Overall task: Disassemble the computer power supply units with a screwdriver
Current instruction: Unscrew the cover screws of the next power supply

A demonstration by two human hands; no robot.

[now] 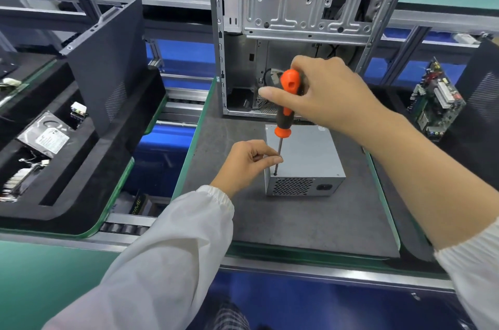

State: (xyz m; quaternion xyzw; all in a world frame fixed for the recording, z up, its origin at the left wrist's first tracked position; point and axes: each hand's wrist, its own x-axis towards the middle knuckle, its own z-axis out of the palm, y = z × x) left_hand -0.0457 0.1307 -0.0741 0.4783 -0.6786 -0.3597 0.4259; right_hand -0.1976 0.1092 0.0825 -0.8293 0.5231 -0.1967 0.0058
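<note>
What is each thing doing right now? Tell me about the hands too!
Power supply: lying flat on the grey mat, cover on.
Screwdriver: upright, tip at the supply's top near-left corner.
Right hand: grips the orange handle.
Left hand: pinches the shaft.
Computer case: side open.
Hard drive: lying in the black tray.

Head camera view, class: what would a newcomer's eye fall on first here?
The orange-and-black screwdriver, gripped by the right hand, stands tip-down on the grey power supply unit at centre. The left hand pinches its shaft. Behind stands an open computer case.
</note>
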